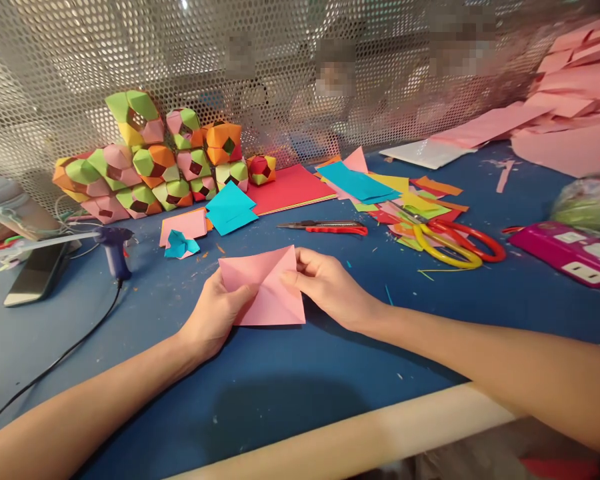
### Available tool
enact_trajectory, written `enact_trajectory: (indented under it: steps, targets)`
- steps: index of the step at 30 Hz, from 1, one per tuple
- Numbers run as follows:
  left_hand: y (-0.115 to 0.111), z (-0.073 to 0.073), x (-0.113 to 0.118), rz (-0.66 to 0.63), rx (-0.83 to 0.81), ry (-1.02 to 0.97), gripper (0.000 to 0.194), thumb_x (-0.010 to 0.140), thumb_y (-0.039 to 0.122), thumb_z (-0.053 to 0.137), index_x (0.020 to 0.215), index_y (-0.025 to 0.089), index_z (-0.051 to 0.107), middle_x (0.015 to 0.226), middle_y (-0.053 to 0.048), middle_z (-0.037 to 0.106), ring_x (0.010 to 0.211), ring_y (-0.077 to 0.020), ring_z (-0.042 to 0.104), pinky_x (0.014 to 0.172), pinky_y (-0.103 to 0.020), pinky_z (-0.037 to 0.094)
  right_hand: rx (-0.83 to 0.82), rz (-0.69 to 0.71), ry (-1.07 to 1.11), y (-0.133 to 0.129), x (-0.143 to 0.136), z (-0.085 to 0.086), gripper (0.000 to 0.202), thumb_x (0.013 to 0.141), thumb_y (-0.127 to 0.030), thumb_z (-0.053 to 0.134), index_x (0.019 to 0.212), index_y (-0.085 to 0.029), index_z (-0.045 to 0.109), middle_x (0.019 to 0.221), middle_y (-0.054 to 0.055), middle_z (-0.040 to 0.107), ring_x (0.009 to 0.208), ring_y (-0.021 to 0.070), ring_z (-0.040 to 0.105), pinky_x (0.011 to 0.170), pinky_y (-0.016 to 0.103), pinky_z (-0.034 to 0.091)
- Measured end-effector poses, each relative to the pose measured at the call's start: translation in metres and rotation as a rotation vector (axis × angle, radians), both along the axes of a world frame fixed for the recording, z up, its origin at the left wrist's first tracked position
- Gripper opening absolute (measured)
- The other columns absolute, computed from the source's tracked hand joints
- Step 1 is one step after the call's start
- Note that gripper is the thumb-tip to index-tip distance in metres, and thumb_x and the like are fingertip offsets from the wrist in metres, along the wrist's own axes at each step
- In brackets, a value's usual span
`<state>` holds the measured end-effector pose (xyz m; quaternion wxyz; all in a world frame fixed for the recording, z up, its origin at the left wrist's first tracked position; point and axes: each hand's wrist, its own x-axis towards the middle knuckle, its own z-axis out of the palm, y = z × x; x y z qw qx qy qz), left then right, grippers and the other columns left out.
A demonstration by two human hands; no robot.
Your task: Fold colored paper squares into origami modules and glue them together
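Observation:
A square pink paper (273,297) with diagonal crease lines is held just above the blue table. My left hand (215,310) grips its left side, thumb on top and fingers hidden beneath. At the upper right edge, my right hand (327,283) pinches the sheet between thumb and curled fingers. Beyond the paper lie blue paper squares (231,208), pink squares (185,223) and a small folded blue piece (181,245). A red box cutter (335,227) rests behind my right hand.
Folded paper balls (155,163) are stacked against a perforated metal screen (280,73). A glue gun (115,252), phone (37,272) and bottle (15,203) are at left. Scissors (450,247), paper scraps (425,200) and a magenta power strip (567,253) are at right.

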<state>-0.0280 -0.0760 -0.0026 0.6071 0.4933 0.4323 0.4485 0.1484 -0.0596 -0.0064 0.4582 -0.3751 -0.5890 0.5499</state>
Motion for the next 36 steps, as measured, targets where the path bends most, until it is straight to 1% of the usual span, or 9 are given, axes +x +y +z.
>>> enact_trajectory:
  steps: [8,17,21,25,27,29,32,34,36]
  targets:
    - [-0.002,0.001,0.000,-0.028,0.016,0.009,0.035,0.077,0.023,0.060,0.112,0.018,0.058,0.102,-0.008,0.067,0.085,-0.0212,0.064,0.073,-0.031,0.049,0.042,0.042,0.006,0.002,0.003,-0.002,0.010,0.081,-0.024,0.055,0.085,-0.016,0.056,0.082,0.002,0.062,0.074,0.0136,0.058,0.065,0.026,0.047]
    - [-0.003,0.002,0.000,0.010,0.010,0.076,0.025,0.076,0.026,0.061,0.099,0.016,0.059,0.091,-0.005,0.068,0.079,-0.0201,0.063,0.069,-0.028,0.048,0.095,0.023,-0.065,-0.003,0.003,0.003,0.012,0.083,-0.029,0.053,0.083,-0.017,0.055,0.078,0.001,0.059,0.069,0.0126,0.053,0.061,0.024,0.045]
    - [-0.004,0.003,-0.001,0.018,0.038,0.110,0.016,0.078,0.026,0.059,0.091,0.017,0.059,0.086,-0.002,0.066,0.075,-0.0165,0.061,0.065,-0.025,0.046,0.134,0.004,-0.104,-0.005,0.003,0.005,0.013,0.083,-0.030,0.053,0.082,-0.017,0.055,0.076,0.001,0.057,0.067,0.0116,0.051,0.059,0.024,0.042]
    - [-0.005,0.003,-0.001,0.018,0.049,0.126,0.015,0.078,0.026,0.058,0.090,0.017,0.059,0.084,-0.001,0.064,0.071,-0.0142,0.059,0.063,-0.023,0.044,0.170,0.014,-0.137,-0.006,0.004,0.005,0.015,0.084,-0.030,0.051,0.084,-0.016,0.056,0.078,0.001,0.057,0.068,0.0115,0.051,0.059,0.023,0.042]
    - [-0.004,0.003,0.000,0.019,0.041,0.108,0.018,0.079,0.028,0.058,0.093,0.017,0.059,0.085,-0.001,0.063,0.072,-0.0148,0.059,0.065,-0.024,0.045,0.188,0.000,-0.160,-0.005,0.004,0.006,0.015,0.084,-0.031,0.051,0.081,-0.016,0.055,0.075,0.001,0.056,0.067,0.0114,0.050,0.058,0.023,0.042]
    - [-0.003,0.003,0.000,0.041,0.044,0.083,0.020,0.079,0.029,0.058,0.095,0.018,0.058,0.086,-0.001,0.063,0.074,-0.0149,0.058,0.067,-0.025,0.045,0.199,-0.028,-0.195,-0.002,0.005,0.006,0.016,0.083,-0.031,0.051,0.076,-0.016,0.054,0.071,0.000,0.054,0.065,0.0113,0.049,0.057,0.023,0.041]
    - [0.001,0.002,-0.002,0.107,0.087,0.079,0.016,0.077,0.028,0.060,0.088,0.017,0.056,0.079,0.001,0.060,0.070,-0.0123,0.056,0.064,-0.023,0.043,0.204,-0.065,-0.270,0.004,0.009,0.007,0.016,0.081,-0.029,0.052,0.073,-0.016,0.053,0.069,0.000,0.054,0.062,0.0113,0.048,0.055,0.024,0.039]
    - [0.005,0.002,-0.003,0.145,0.132,0.134,0.016,0.075,0.027,0.061,0.087,0.018,0.054,0.073,0.002,0.058,0.065,-0.0111,0.054,0.061,-0.022,0.041,0.212,-0.074,-0.313,0.009,0.012,0.006,0.015,0.080,-0.029,0.052,0.072,-0.016,0.052,0.068,0.000,0.052,0.060,0.0108,0.046,0.055,0.024,0.037]
    - [0.008,0.001,-0.006,0.163,0.192,0.280,0.019,0.073,0.023,0.061,0.090,0.019,0.055,0.067,0.004,0.057,0.061,-0.0112,0.052,0.059,-0.022,0.040,0.252,-0.075,-0.370,0.014,0.016,0.006,0.015,0.080,-0.027,0.051,0.069,-0.017,0.048,0.064,-0.003,0.046,0.058,0.0096,0.042,0.053,0.023,0.034]
